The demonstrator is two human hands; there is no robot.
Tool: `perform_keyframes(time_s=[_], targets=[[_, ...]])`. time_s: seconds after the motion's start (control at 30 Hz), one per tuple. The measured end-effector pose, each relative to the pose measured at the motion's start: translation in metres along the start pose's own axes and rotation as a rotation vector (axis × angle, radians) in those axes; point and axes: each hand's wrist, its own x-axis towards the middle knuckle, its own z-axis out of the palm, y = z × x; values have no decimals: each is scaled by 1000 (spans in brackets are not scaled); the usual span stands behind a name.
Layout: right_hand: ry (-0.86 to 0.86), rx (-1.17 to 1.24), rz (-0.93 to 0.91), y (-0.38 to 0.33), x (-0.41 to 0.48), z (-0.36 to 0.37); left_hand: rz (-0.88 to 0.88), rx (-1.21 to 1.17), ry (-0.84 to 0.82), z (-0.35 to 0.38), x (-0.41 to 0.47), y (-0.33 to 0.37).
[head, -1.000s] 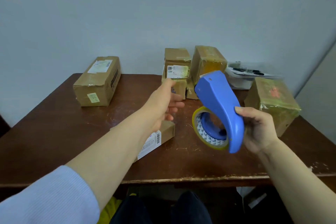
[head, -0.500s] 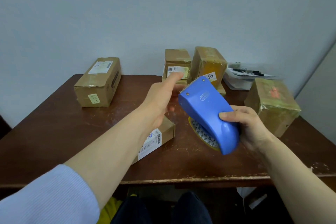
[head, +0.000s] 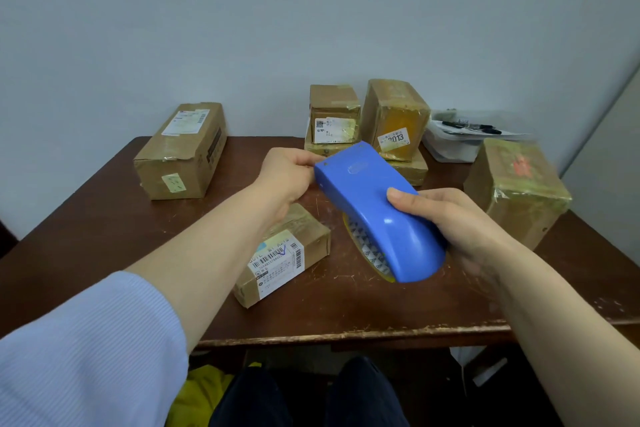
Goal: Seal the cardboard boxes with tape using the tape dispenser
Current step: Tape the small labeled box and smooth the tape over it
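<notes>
My right hand [head: 450,218] grips the rear of a blue tape dispenser [head: 367,198] held above the brown table [head: 104,236]. A yellow-rimmed tape roll [head: 367,248] shows under its shell. My left hand [head: 285,177] pinches at the dispenser's front edge; the tape end itself cannot be made out. Below my left forearm a small flat cardboard box [head: 294,253] with a white barcode label lies on the table.
A long box [head: 180,152] lies at the back left. Stacked small boxes [head: 334,114] and a taped box labelled 2013 [head: 394,114] stand at the back centre. A large taped box [head: 516,191] is at the right, a white tray with pens [head: 457,142] behind it.
My right hand has tipped the dispenser from upright to lying forward, its front swinging left. My left hand has closed from open fingers onto that front edge.
</notes>
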Motion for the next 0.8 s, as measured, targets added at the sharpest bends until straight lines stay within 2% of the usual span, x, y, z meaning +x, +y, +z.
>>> perform_keyframes(time_s=[0.17,0.33,0.47,0.8], targets=[[90,-45,11,-4,-1,4,-8,47,22,-8,20,-11],[111,-54,58,3,-16,-11,4,123,150,-45,46,-22],[74,-55,88,5,-13,-8,3,170,167,-42,57,-30],[104,-65,149,11,2,2,-40,252,158,-37,67,-46]])
